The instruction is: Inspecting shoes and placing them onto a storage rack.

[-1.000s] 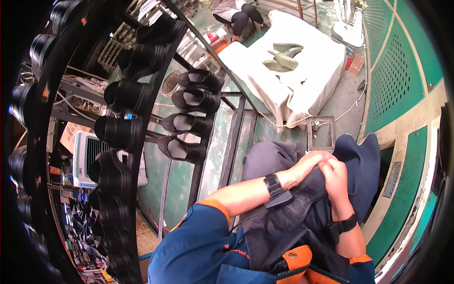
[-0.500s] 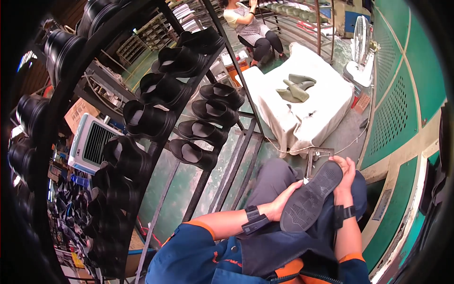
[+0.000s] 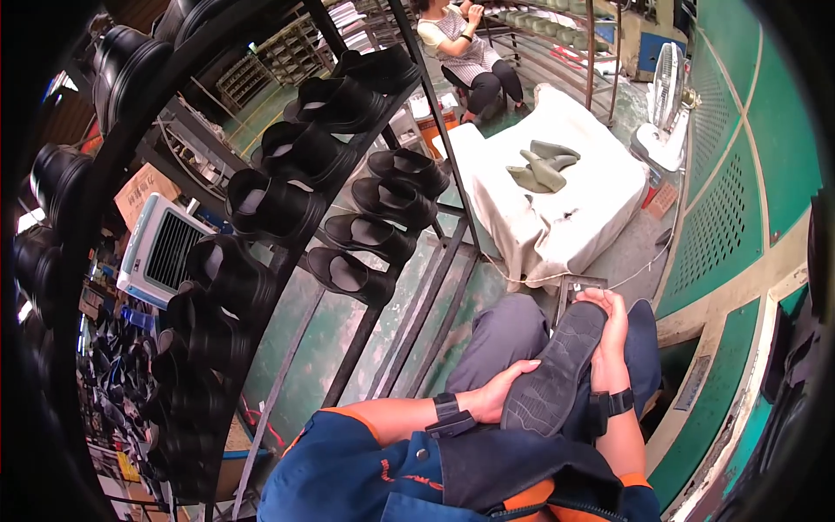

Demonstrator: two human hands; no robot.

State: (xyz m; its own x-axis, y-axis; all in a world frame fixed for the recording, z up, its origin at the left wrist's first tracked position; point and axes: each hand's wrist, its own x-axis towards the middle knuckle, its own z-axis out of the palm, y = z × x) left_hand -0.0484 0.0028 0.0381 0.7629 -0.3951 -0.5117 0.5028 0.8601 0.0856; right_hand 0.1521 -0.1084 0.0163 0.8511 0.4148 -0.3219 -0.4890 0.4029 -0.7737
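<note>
Dark shoe (image 3: 550, 370) lies sole-up across the lap, just in front of the rack (image 3: 452, 235) of finished black shoes. Left hand (image 3: 498, 393) is clamped around the heel end; right hand (image 3: 609, 335) is wrapped over the toe edge. Step in hand looks like inspecting or pressing the sole. Any next move needs a firm two-handed hold while turning the shoe.

Shoe factory: racks of black shoes (image 3: 383, 196)

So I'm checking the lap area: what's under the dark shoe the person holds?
Under the dark shoe: grey trousered thigh and dark apron. Left hand and right hand grip it; its upper is hidden.
</note>
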